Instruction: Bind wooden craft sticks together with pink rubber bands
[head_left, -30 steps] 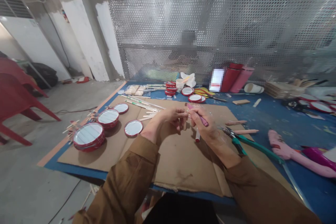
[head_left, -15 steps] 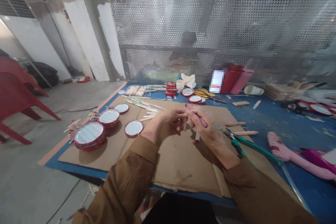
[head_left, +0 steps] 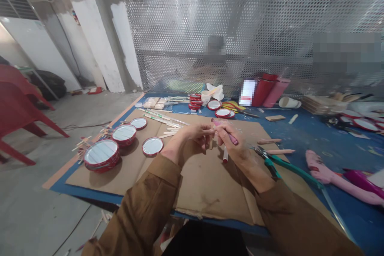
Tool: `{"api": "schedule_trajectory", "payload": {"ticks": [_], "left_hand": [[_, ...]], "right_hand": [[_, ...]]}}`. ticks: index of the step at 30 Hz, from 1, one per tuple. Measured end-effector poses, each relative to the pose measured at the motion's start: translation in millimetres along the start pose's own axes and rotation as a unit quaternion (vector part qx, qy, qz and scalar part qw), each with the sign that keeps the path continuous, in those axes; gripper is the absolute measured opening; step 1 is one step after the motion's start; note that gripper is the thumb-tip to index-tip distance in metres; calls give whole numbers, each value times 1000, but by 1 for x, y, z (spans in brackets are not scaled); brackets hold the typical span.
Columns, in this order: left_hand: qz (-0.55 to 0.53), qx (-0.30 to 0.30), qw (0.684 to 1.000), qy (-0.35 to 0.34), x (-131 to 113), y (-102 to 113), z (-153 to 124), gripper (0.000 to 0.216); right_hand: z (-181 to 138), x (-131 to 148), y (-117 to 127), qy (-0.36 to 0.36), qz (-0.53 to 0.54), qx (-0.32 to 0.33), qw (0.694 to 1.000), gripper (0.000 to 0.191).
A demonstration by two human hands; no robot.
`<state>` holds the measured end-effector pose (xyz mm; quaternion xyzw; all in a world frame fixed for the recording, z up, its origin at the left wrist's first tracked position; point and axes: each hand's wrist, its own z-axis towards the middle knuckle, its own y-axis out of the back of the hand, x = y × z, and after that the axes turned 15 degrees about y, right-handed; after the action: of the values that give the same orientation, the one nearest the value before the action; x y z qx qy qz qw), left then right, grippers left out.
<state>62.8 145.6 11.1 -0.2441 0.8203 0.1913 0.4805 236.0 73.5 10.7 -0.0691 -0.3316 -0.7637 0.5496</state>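
Observation:
Over the cardboard sheet, my two hands meet at the fingertips. My right hand is closed around a slim pink tool, whose kind I cannot make out. My left hand has its fingers pinched together beside it. A short flat wooden stick shows just under the fingertips, seemingly in the left hand's pinch. Below the right hand lies a pale tube with a red end. Teal-handled pliers rest by my right wrist.
Red-rimmed round tins stand on the left, with a flat round lid nearer. Wooden sticks lie behind my left hand. On the right is a pink glue gun. Bottles and a lit phone stand before a perforated metal panel.
Both hands stay almost in place, fingertips still together. The wooden stick under them shows slightly differently.

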Motion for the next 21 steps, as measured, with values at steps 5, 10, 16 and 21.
{"api": "schedule_trajectory", "payload": {"ticks": [5, 10, 16, 21], "left_hand": [[0, -2, 1000, 4, -1, -1, -1, 40], [4, 3, 1000, 6, -1, 0, 0, 44], [13, 3, 1000, 4, 0, 1, 0, 50], [9, -9, 1000, 5, -2, -1, -1, 49]], "right_hand": [[3, 1, 0, 34, -16, 6, 999, 34], [2, 1, 0, 22, -18, 11, 1000, 35], [2, -1, 0, 32, -28, 6, 999, 33], [2, -1, -1, 50, -23, 6, 998, 31]]}}
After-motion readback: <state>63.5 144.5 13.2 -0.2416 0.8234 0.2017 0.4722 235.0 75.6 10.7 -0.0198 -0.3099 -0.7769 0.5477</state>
